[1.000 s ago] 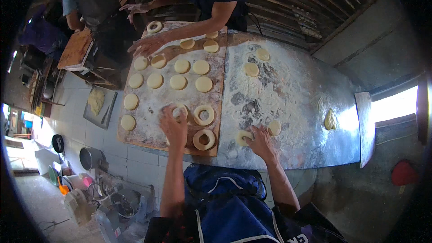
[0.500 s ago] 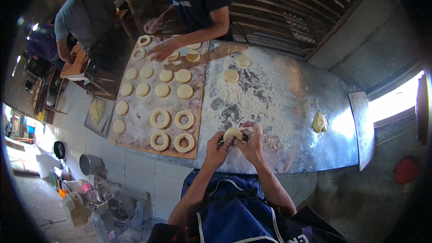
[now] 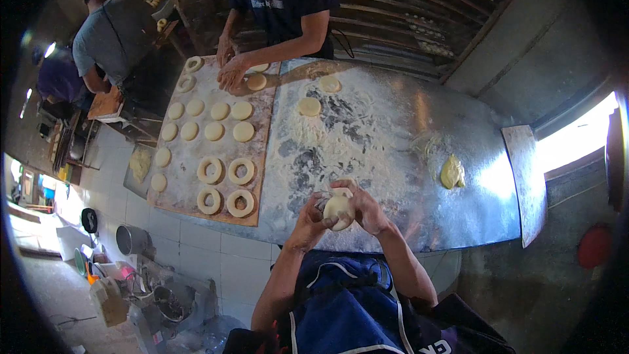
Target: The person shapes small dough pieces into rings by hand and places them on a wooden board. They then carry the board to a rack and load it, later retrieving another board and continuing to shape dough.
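Note:
Above the floured metal table (image 3: 393, 216), near its front edge, a pale dough piece (image 3: 339, 208) is held up between both my hands. My left hand (image 3: 310, 221) grips its left side, fingers curled round it. On the other side my right hand (image 3: 368, 210) has its fingers bent over the top and right edge. The dough looks tilted, and my fingers hide part of it, so its full shape is unclear. Farther off on the flour lie two round dough discs, a nearer one (image 3: 309, 107) and a farther one (image 3: 329, 84).
Left of me, a floured wooden board (image 3: 185, 183) bears several dough discs and dough rings (image 3: 240, 203). A co-worker's hands (image 3: 232, 72) are over its far end. A yellowish dough lump (image 3: 452, 172) lies to the right, near an upright panel (image 3: 522, 183). Slatted racks (image 3: 393, 6) stand behind.
My hands have turned the dough, which now shows a broader face, and my right fingers have moved over its top. The co-worker's hands have come together. The view has shifted slightly.

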Available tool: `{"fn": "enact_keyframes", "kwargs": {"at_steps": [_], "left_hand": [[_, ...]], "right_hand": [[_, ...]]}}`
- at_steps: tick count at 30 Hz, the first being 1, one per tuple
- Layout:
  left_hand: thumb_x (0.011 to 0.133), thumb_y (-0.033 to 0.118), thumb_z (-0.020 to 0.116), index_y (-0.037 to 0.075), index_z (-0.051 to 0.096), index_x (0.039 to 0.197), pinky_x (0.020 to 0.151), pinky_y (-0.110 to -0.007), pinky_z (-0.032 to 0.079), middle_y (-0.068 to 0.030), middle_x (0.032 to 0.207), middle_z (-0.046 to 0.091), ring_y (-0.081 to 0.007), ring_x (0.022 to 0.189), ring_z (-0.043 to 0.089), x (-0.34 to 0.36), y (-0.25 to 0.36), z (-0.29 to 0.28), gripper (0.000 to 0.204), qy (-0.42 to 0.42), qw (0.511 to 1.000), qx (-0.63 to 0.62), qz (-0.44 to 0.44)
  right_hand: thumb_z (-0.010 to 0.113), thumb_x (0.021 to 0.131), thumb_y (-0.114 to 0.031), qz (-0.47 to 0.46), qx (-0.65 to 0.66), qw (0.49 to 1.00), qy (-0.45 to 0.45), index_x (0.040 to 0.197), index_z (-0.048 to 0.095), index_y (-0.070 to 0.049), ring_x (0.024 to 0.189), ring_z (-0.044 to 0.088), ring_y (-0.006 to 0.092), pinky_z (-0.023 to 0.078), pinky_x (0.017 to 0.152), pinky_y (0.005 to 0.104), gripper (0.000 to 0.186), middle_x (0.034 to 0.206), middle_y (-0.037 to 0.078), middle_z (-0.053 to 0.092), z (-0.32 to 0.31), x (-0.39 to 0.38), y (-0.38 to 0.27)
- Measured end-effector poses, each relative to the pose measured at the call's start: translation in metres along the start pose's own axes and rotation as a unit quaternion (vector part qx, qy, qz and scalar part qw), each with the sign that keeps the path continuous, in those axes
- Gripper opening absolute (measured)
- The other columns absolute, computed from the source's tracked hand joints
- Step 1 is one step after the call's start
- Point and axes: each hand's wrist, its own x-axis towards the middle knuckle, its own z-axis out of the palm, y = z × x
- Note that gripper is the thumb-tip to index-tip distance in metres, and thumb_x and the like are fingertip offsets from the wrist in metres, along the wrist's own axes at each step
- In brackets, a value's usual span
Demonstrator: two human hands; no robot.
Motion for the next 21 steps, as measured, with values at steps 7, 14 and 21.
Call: {"fn": "enact_keyframes", "kwargs": {"at_steps": [7,14,21], "left_hand": [[0.099,0.029,0.063,0.010,0.046,0.127,0.074,-0.040,0.058,-0.0106,0.103,0.068,-0.0291,0.091,0.072,0.025,-0.042,0.023,0.038,0.059,0.981,-0.169,0.080],[0.103,0.048,0.050,0.001,0.054,0.107,0.063,-0.045,0.050,-0.0147,0.085,0.063,-0.0281,0.076,0.067,0.032,-0.052,0.038,0.048,0.159,0.882,0.396,0.197],[0.107,0.040,0.046,0.014,0.054,0.088,0.060,-0.028,0.043,0.0046,0.077,0.049,-0.0056,0.072,0.052,0.018,-0.065,0.016,0.033,0.230,0.949,0.189,0.105]], "right_hand": [[0.039,0.108,-0.048,-0.046,-0.260,0.947,0.183,0.099,0.070,0.001,0.063,0.058,0.0161,0.047,0.060,0.0308,0.058,0.080,0.009,0.066,-0.038,-0.013,0.036],[0.036,0.107,-0.062,0.063,-0.303,0.922,0.230,0.071,0.063,0.005,0.063,0.055,0.0207,0.044,0.059,0.0405,0.081,0.063,0.010,0.062,-0.020,-0.027,0.042],[0.047,0.105,-0.054,-0.084,-0.351,0.912,0.194,0.080,0.061,0.009,0.061,0.046,0.0181,0.041,0.057,0.0434,0.069,0.061,0.014,0.052,-0.005,-0.025,0.065]]}}
